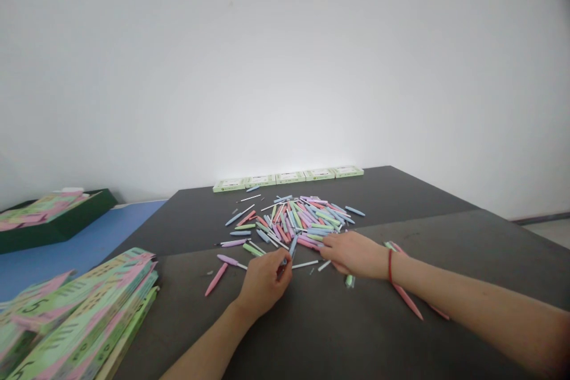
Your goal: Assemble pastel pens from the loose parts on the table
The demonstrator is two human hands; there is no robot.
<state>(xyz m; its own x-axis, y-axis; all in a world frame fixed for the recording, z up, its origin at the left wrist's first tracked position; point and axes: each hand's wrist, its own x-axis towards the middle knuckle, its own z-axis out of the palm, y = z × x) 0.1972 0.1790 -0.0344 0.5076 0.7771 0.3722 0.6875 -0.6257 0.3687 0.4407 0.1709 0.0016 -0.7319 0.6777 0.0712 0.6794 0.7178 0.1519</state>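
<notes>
A heap of pastel pen parts (307, 217), in pink, green, blue and purple with white refills among them, lies on the dark table. At its near edge my left hand (266, 280) is closed in a pinch, a blue pen barrel (293, 246) rising from its fingertips. My right hand (354, 252) is at the heap's near right side, fingers curled down beside pink barrels; what they hold, if anything, is hidden. Part of a green piece in clear wrap (350, 281) shows below this hand. A white refill (306, 264) lies between both hands.
Several flat green boxes (289, 178) line the table's far edge. Printed green and pink cartons (89, 314) are stacked at the left, near a dark green tray (57, 231) on a blue surface. Pink pens (407, 300) lie under my right forearm; another pink barrel (216, 279) lies left.
</notes>
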